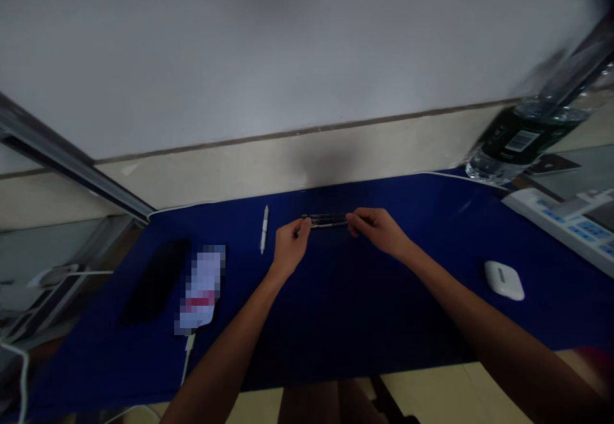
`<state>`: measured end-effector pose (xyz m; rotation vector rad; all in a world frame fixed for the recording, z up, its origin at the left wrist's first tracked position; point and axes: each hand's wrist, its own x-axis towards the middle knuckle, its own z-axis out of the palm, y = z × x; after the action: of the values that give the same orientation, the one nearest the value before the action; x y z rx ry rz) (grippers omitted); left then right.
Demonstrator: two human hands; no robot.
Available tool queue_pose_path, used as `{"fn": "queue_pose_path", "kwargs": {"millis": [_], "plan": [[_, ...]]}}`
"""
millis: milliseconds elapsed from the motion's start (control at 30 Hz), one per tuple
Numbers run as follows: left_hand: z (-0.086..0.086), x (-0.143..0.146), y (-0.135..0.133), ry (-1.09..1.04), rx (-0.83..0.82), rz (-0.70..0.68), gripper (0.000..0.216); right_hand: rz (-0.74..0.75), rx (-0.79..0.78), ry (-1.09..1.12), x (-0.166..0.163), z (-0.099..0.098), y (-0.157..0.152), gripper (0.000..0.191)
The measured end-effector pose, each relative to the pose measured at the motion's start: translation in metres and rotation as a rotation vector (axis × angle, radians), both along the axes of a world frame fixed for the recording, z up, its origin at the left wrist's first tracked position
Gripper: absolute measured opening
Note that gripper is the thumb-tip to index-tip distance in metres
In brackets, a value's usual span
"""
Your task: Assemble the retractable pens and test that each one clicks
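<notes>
A: Writing noted?
B: A dark label (501,133) with a barcode is seen on the clear bottle (484,167), upper right of frame; its lettering cannot be made out. The phone screen (202,283), lower left, is pixelated.
A: Held thing?
B: A dark pen-like item (330,218), centre of frame, over the blue surface (378,312). Whether one piece or several cannot be told.
A: Its lie?
B: Long axis set left to right, nearly level in frame. Which end is the tip cannot be told; both ends are partly covered by fingers.
A: Hands?
B: One end is pinched by the left hand (289,245), the other by the right hand (377,224).
A: Nearby?
B: A white pen (264,229), nearly upright in frame, is laid just left of the hands.
</notes>
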<state>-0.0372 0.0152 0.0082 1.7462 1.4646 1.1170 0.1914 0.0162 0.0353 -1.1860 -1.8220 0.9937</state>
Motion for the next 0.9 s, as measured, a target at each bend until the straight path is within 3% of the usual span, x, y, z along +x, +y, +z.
{"fn": "queue_pose_path", "kwargs": {"millis": [233, 500, 700, 900], "plan": [[0.0000, 0.0007, 0.0006, -0.035, -0.002, 0.004, 0.045, -0.023, 0.018, 0.076, -0.0007, -0.0082, 0.0037, 0.026], [-0.0002, 0.0013, -0.0006, -0.023, -0.025, -0.002, 0.045, -0.017, -0.004, 0.029, -0.0004, -0.0034, 0.0017, 0.035], [0.0000, 0.0009, 0.0003, -0.022, -0.030, 0.009, 0.045, -0.037, 0.022, 0.077, -0.0009, -0.0083, 0.0037, 0.024], [-0.0005, 0.0006, 0.0010, -0.043, -0.023, 0.013, 0.046, -0.048, 0.019, 0.017, 0.0017, -0.0056, 0.0028, 0.030]]}}
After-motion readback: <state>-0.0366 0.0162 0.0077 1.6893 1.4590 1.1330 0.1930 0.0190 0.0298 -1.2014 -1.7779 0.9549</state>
